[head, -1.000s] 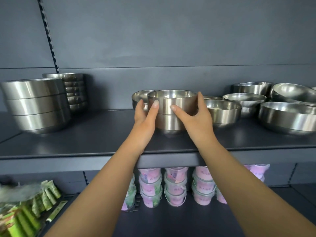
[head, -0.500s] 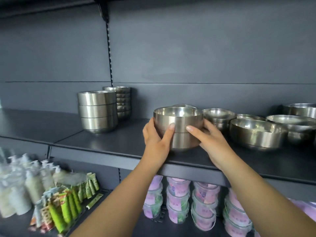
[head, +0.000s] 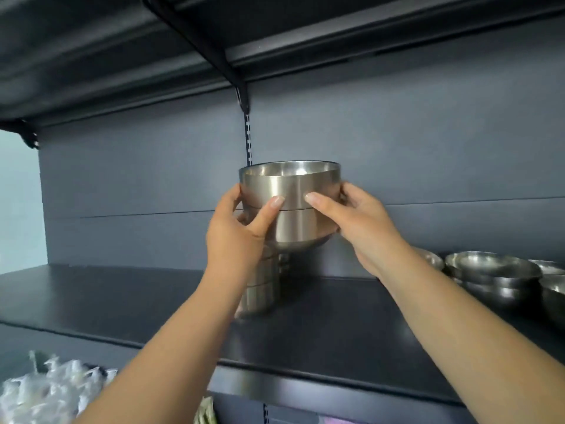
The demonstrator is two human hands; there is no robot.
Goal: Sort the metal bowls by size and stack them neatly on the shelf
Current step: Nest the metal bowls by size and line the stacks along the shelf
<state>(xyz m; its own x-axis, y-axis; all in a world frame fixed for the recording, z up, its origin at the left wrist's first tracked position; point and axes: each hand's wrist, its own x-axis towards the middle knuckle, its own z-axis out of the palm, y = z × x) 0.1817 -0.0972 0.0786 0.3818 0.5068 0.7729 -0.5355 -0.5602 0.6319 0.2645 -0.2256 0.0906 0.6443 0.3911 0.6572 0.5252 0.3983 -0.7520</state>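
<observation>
Presently, left hand (head: 237, 237) and right hand (head: 357, 221) grip opposite sides of two nested metal bowls (head: 290, 206), raised clear of the shelf (head: 336, 332) above a standing stack (head: 263, 289). Loose bowls (head: 492, 270) sit far right.

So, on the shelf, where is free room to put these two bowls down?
The shelf is bare left of the stack of bowls, out to its left end, and also between that stack and the loose bowls at right. The right end is crowded. Both hands, left hand and right hand, hold the nested pair above the stack.
</observation>
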